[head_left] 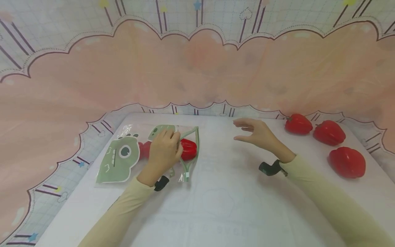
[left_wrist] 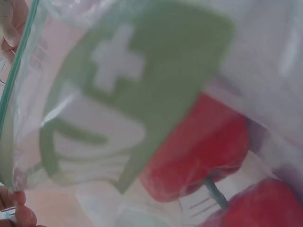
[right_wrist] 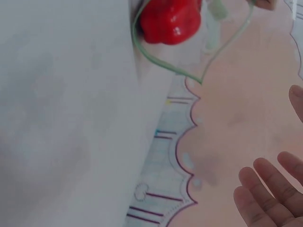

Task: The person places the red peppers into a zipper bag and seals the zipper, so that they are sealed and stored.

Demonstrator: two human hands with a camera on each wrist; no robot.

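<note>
Bag point(head_left: 115, 168), clear with green cartoon print, lies toward the left of the white surface point(head_left: 228, 209), red peppers point(head_left: 189, 149) inside, one at its green-rimmed mouth. Left hand point(head_left: 165, 147) grips the rim with curled fingers; right hand point(head_left: 259, 134) hovers, fingers and thumb apart. Three loose peppers point(head_left: 329, 132) sit farther right.

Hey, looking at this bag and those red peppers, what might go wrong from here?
The red pepper at the open mouth of the bag might roll out if the bag tips. Only the left hand holds the bag, so its opening could sag if that grip slips. The three loose peppers lie near the edge of the table, so a reach by the right hand might nudge one off.
</note>
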